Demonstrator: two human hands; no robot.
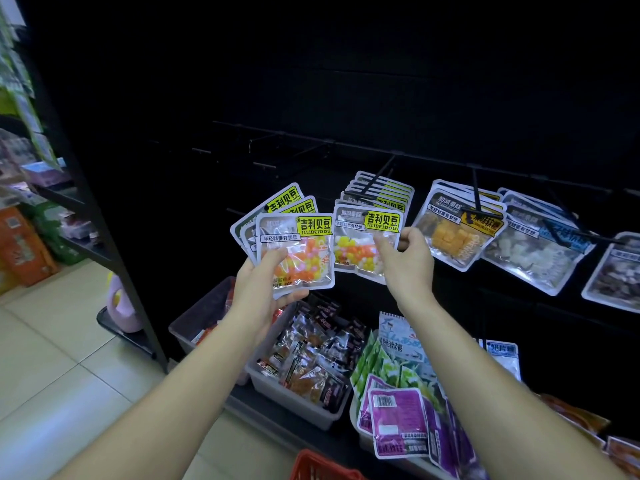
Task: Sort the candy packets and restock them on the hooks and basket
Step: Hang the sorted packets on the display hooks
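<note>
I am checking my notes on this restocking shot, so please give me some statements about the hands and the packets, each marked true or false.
1. The left hand holds several jelly bean packets fanned out. True.
2. The right hand is empty. False: its fingers grip one jelly bean packet in front of the hanging stack.
3. Packets of yellow cubes hang right of that stack. True.
4. The purple packets hang on a hook. False: they lie low down, below the hooks.
</note>
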